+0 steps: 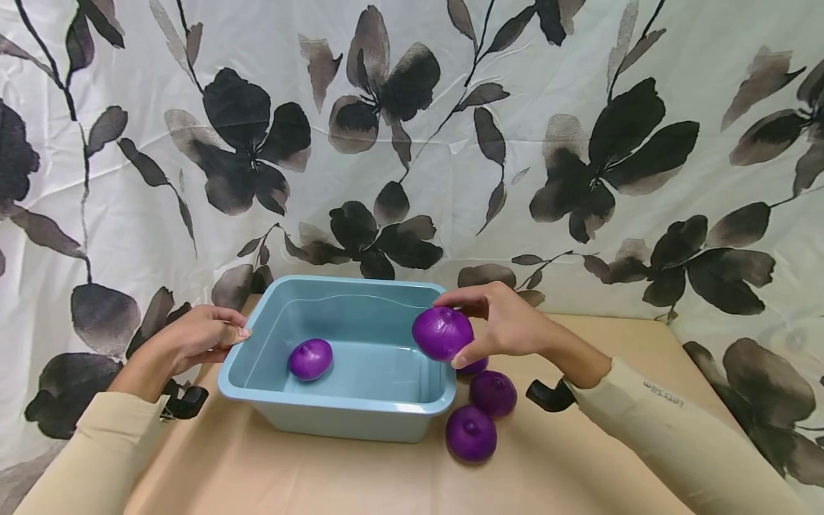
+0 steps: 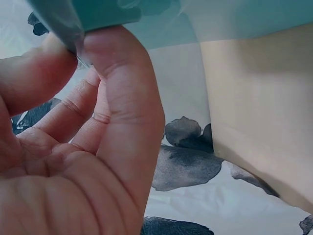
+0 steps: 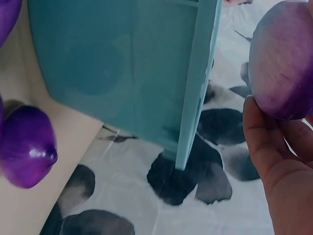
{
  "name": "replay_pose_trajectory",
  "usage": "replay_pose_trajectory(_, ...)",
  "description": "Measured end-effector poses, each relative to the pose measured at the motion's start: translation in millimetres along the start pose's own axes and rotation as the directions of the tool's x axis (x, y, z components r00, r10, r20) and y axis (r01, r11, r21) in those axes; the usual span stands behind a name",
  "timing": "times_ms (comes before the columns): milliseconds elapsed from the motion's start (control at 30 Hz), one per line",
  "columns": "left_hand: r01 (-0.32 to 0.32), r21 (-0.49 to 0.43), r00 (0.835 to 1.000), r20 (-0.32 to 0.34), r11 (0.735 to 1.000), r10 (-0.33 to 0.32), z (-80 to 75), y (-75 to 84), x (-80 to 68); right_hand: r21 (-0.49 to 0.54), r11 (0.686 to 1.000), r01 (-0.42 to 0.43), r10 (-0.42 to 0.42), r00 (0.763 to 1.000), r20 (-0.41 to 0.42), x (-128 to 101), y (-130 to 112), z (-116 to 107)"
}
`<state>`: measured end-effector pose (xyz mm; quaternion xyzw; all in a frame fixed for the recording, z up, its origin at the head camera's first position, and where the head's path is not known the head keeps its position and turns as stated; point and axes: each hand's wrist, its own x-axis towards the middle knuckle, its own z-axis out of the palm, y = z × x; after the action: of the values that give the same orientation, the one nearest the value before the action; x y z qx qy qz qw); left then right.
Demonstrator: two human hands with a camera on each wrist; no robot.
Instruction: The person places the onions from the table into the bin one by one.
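A light blue plastic tub (image 1: 341,403) stands on the table, and one purple onion (image 1: 310,359) lies in its left half. My left hand (image 1: 196,340) pinches the tub's left rim between thumb and fingers; the left wrist view shows the thumb and index finger (image 2: 129,93) at the rim's edge. With curled fingers and thumb, my right hand (image 1: 505,325) grips another purple onion (image 1: 442,334) at the tub's right rim, raised above it. In the right wrist view this onion (image 3: 281,63) sits beyond the tub's edge (image 3: 193,93).
Beside the tub's right end, purple onions rest on the tan tabletop (image 1: 566,458): one in front (image 1: 471,433), one behind it (image 1: 493,393), and one partly hidden under the right hand (image 1: 475,366). A floral cloth (image 1: 412,179) hangs behind the table.
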<state>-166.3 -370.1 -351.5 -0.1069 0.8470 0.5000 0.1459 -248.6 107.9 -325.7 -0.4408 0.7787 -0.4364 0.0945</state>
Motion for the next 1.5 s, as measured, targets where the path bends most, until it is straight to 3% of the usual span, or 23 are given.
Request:
replay_pose_trajectory(333, -0.01, 0.004, 1.0, 0.011, 1.0, 0.01, 3.7, 8.7, 2.4, 0.018, 0.999, 0.037, -0.039, 0.994, 0.104, 30.0, -8.6, 11.7)
replay_pose_trajectory(500, -0.005, 0.008, 1.0, 0.005, 1.0, 0.005, 3.2, 10.3, 2.3, -0.036, 0.999, 0.041, -0.035, 0.988, 0.152, 47.5, -12.8, 19.1)
replay_pose_trajectory(933, -0.015, 0.028, 1.0, 0.001, 1.0, 0.015, 3.6, 12.4, 4.6, -0.05, 0.996, 0.07, -0.054, 0.959, 0.277, 86.1, -21.5, 43.9)
replay_pose_trajectory(1200, 0.016, 0.045, 1.0, -0.019, 0.999, -0.015, -1.1, 7.9, 0.3, -0.107, 0.988, 0.108, -0.067, 0.94, 0.335, 102.9, -28.2, 53.1)
replay_pose_trajectory(1500, 0.002, 0.059, 1.0, -0.018, 0.998, -0.001, 0.5, 8.9, -4.6, -0.149, 0.977, 0.15, -0.086, 0.928, 0.363, 121.9, -39.0, 66.0)
